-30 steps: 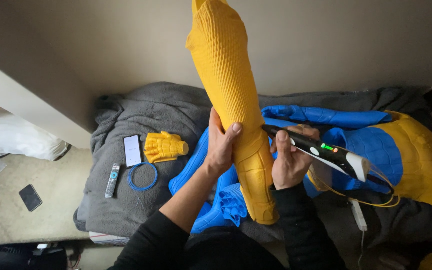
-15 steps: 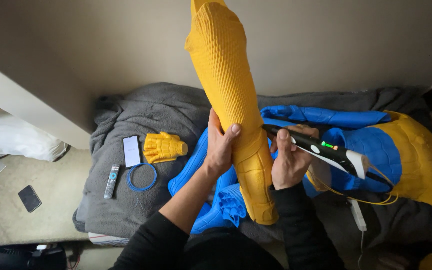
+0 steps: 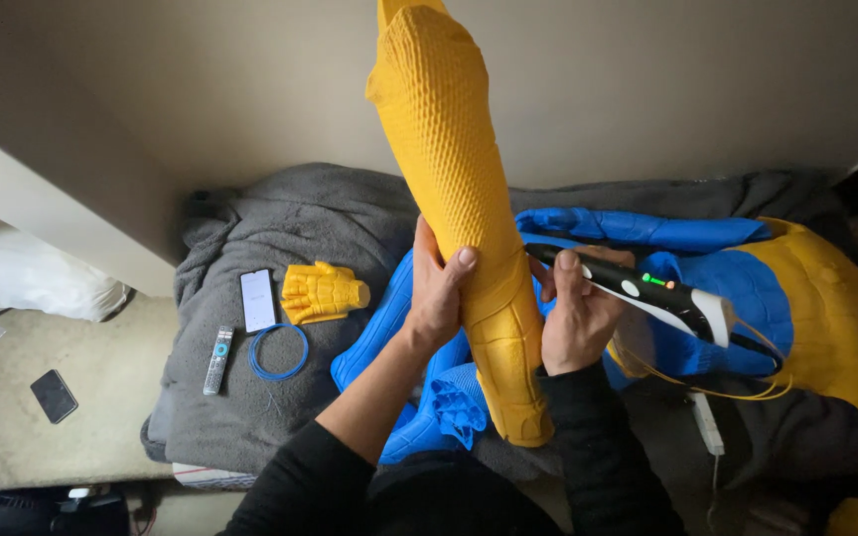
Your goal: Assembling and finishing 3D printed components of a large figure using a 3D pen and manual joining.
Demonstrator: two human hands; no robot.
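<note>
Head view: your left hand (image 3: 439, 293) wraps the tall yellow textured sleeve (image 3: 459, 199) — long axis near upright, leaning left — above the blue suit (image 3: 598, 223); your right hand (image 3: 573, 318) grips the black-and-white pen tool (image 3: 647, 290), tip just right of it.

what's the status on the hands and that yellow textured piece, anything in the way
Left hand gripping the yellow textured piece, held upright. Right hand holding a black-and-white pen tool, tip at the piece. Nothing blocking.

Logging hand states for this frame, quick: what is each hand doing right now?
Left hand: closed around the tall yellow textured piece, holding it upright.
Right hand: closed on a black and white pen-shaped tool, tip at the piece.
</note>
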